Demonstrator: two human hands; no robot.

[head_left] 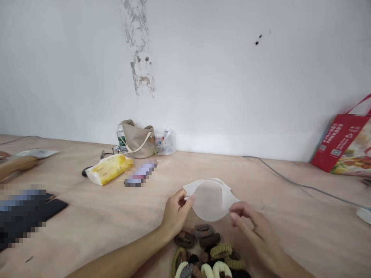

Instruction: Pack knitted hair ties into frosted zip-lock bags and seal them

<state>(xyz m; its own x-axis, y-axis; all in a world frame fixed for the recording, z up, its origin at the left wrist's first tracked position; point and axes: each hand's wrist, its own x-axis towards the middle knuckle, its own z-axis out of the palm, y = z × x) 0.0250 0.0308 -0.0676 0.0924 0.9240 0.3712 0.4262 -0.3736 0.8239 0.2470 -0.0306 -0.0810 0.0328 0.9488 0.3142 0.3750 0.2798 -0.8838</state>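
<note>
My left hand [176,213] and my right hand [252,225] both pinch a small translucent white plastic bag [209,199], holding its mouth spread into a round opening just above the table. The left fingers grip the bag's left edge, the right fingers its right edge. Directly below the bag, near the front edge, lies a pile of several hair ties [206,251] in brown, black, grey, olive and cream.
On the wooden table [116,216] lie a yellow tissue pack [108,168], a beige handbag [138,140], a clear bag [166,143], a grey cable [304,185] and a red bag [344,143] at far right. Another person's hand [14,165] rests at far left.
</note>
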